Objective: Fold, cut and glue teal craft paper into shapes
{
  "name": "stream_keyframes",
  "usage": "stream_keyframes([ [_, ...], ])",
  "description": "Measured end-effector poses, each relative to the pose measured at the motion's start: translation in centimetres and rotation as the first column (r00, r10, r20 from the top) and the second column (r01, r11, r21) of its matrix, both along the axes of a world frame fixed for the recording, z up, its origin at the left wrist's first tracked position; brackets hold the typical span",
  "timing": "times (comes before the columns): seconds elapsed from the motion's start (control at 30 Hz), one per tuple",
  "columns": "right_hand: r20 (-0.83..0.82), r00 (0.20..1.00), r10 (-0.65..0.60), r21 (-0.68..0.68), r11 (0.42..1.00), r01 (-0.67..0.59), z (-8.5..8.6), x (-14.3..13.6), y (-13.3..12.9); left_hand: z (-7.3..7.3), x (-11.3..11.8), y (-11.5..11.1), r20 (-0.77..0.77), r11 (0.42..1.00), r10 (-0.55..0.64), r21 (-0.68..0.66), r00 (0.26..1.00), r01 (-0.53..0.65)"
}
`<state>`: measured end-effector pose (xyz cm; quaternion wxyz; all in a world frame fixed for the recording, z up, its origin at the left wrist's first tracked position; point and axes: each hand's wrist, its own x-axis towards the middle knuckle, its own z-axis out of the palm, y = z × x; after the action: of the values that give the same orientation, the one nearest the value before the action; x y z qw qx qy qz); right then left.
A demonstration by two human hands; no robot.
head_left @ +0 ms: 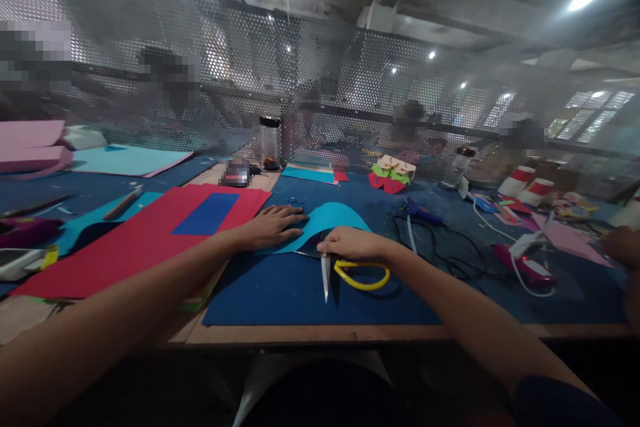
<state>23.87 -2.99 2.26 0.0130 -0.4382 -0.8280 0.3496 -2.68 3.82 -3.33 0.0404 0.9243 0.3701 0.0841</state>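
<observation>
A turquoise sheet [336, 215] arches up from the blue mat [270, 293] in front of me. My left hand [273, 228] lies flat with fingers spread, its fingertips at the sheet's left end. My right hand [350, 241] is closed at the sheet's right end, around yellow-handled scissors [367, 285]. Their blade points toward me, and the handle loops hang below the hand. Whether the right fingers also pinch the sheet's edge is hidden. Under my left forearm lies a stack of red sheets [145, 230] with a dark blue rectangle [206, 213] on top.
A glue gun [423, 211] with a black cable lies to the right, near a pink device [523, 265] with a white cord. Jars [270, 143] and a paper piece in red, green and cream [393, 173] stand along the perforated screen [340, 80]. Another person's hand [623, 247] shows far right.
</observation>
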Motion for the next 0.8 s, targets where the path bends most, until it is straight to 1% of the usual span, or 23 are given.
stream_keyframes([
  [0.17, -0.004, 1.0, 0.02, -0.009, 1.0, -0.02, 0.19, 0.08, -0.37, -0.09, -0.03, 0.15, -0.012, 1.0, 0.001, -0.003, 1.0, -0.001],
  [0.33, -0.015, 1.0, -0.025, -0.016, 1.0, 0.024, -0.06, -0.39, -0.12, -0.11, 0.04, 0.2, -0.016, 1.0, 0.012, 0.001, 1.0, -0.012],
  [0.53, -0.038, 0.998, -0.04, -0.066, 0.997, 0.037, -0.39, -0.8, 0.13, 0.24, 0.15, -0.11, -0.027, 1.0, 0.025, -0.006, 0.999, -0.025],
  [0.73, -0.05, 0.998, -0.041, -0.072, 0.997, 0.038, -0.53, -0.46, -0.05, 0.56, 0.31, -0.34, -0.03, 0.999, 0.02, -0.037, 0.999, -0.021],
  [0.8, -0.049, 0.998, -0.025, -0.059, 0.998, 0.022, -0.52, -0.45, -0.04, 0.71, 0.28, -0.38, -0.027, 0.998, 0.022, -0.052, 0.999, -0.024],
])
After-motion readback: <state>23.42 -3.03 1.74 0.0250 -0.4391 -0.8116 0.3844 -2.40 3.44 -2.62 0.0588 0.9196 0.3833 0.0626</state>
